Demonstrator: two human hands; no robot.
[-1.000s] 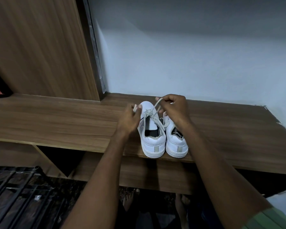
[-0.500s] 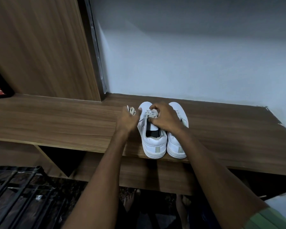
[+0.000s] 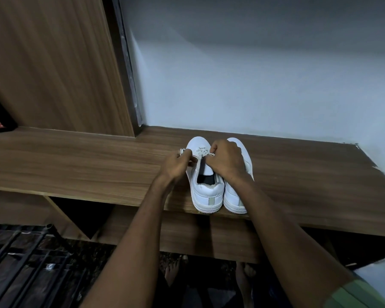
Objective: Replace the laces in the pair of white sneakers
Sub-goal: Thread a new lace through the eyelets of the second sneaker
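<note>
Centre of frame, on wooden shelf (image 3: 76, 165): left sneaker (image 3: 206, 190) beside right sneaker (image 3: 240, 196). Left hand (image 3: 178, 165) and right hand (image 3: 226, 161) each pinching a lace (image 3: 200, 152) end. Best pulled evenly, keeping the crossings flat and snug

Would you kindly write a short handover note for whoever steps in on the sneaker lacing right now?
Left hand: pinches one end of the lace beside the left sneaker.
Right hand: grips the other end over the same shoe.
Both sneakers stand side by side, heels toward you, at the front edge of the wooden shelf; the right sneaker is partly hidden by the right hand.
Done: the lace crosses only the eyelets nearest the toe of the left sneaker.
Left: the upper eyelets of that shoe; the right sneaker's lacing cannot be seen, so check it.
</note>
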